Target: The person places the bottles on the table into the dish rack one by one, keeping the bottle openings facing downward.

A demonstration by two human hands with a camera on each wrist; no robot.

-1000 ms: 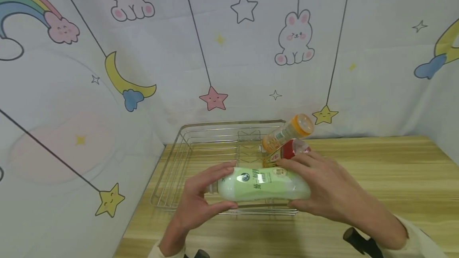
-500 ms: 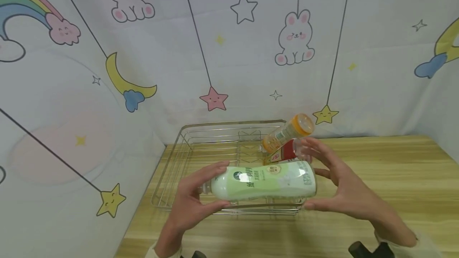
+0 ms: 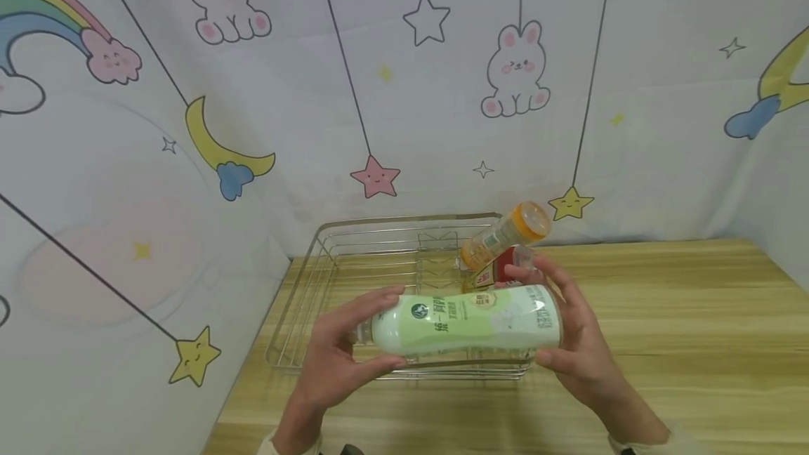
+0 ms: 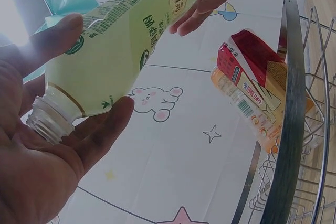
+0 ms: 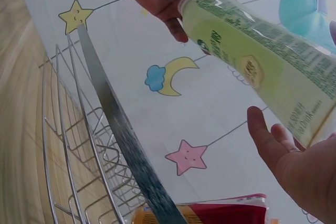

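Note:
A green and white plastic drink bottle [image 3: 468, 318] lies sideways in the air above the wire basket, its label facing me. My left hand [image 3: 338, 343] grips its neck end, thumb below and fingers above. In the left wrist view the bottle's clear ridged neck end [image 4: 50, 119] points into that palm. At the base end, my right hand [image 3: 581, 332] is spread around the bottom, its thumb near the lower edge. The right wrist view has the right thumb [image 5: 262, 129] standing off the bottle's side.
A metal wire basket [image 3: 303, 286] stands on the wood-grain table [image 3: 682, 314]. On its right side lean an orange-capped clear bottle [image 3: 499, 236] and a red package with a yellow label [image 3: 496, 271]. A white cartoon-printed cloth [image 3: 442, 125] hangs behind.
My right hand has let go of the bottle's base, pulled away to the right, then come back in around the base. The bottle has shifted slightly left in my left hand.

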